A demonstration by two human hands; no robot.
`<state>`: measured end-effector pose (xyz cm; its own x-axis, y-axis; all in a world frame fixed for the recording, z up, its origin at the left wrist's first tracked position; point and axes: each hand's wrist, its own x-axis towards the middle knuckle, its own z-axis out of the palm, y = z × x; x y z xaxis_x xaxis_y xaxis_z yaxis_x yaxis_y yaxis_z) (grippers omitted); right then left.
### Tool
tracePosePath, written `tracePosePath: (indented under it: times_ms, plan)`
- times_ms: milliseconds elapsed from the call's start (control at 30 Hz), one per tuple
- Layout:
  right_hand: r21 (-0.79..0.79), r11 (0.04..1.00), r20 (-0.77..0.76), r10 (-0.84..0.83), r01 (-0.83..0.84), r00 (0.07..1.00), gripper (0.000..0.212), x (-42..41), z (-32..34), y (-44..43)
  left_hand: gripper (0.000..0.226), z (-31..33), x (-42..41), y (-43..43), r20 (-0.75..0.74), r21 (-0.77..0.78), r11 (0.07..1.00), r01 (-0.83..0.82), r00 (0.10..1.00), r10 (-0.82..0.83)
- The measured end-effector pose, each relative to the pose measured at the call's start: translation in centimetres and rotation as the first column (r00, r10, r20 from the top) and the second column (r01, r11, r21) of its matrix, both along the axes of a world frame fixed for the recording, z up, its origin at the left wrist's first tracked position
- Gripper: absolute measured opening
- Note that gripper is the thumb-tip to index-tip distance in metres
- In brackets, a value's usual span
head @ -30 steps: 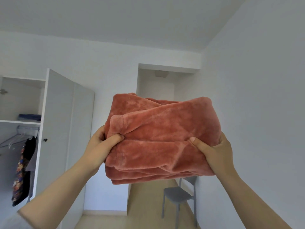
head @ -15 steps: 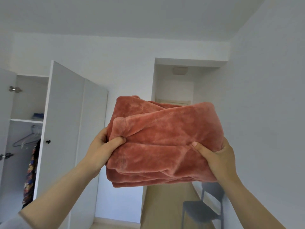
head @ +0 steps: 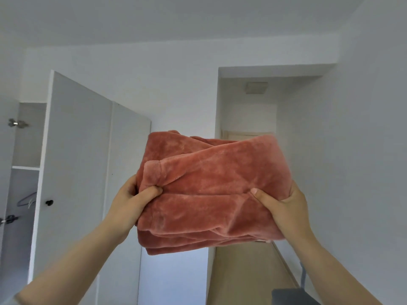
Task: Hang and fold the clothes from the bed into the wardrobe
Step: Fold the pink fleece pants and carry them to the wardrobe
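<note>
A folded rust-pink fleece garment [head: 211,190] is held up in mid-air at the centre of view, its layers stacked. The left hand [head: 130,201] grips its nine o'clock edge, thumb pressed into the front and fingers behind. The right hand [head: 286,208] clasps the four o'clock edge the same way. At nine o'clock from the bundle stands the open wardrobe door [head: 77,161] with a dark knob [head: 49,202]. Beyond it are a shelf [head: 26,167] and a wire hanger [head: 27,199]. A grey chair [head: 293,297] shows at five o'clock.
</note>
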<state>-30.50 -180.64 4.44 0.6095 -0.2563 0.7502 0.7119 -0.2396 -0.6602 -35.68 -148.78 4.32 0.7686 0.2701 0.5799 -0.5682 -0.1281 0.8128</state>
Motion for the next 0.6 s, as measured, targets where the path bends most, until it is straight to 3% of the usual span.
tracePosePath:
  times_ms: [200, 433, 600]
  plan:
    - [-0.017, 0.987, 0.002, 0.159, -0.159, 0.987, 0.063, 10.6, 0.3, 1.3, 0.067, -0.3, 6.7, 0.5, 0.018, -0.017, 0.994, -0.112, 0.994, 0.112]
    - [-0.015, 0.951, -0.01, 0.307, -0.308, 0.952, 0.06, 20.8, 0.6, 5.5, 0.049, -0.4, 12.0, 2.7, 0.03, -0.018, 0.965, -0.262, 0.964, 0.263]
    - [-0.038, 0.921, -0.026, 0.386, -0.387, 0.922, 0.057, 25.3, 0.3, 10.9, 0.066, -1.0, 14.1, 6.8, 0.042, -0.031, 0.935, -0.352, 0.934, 0.354]
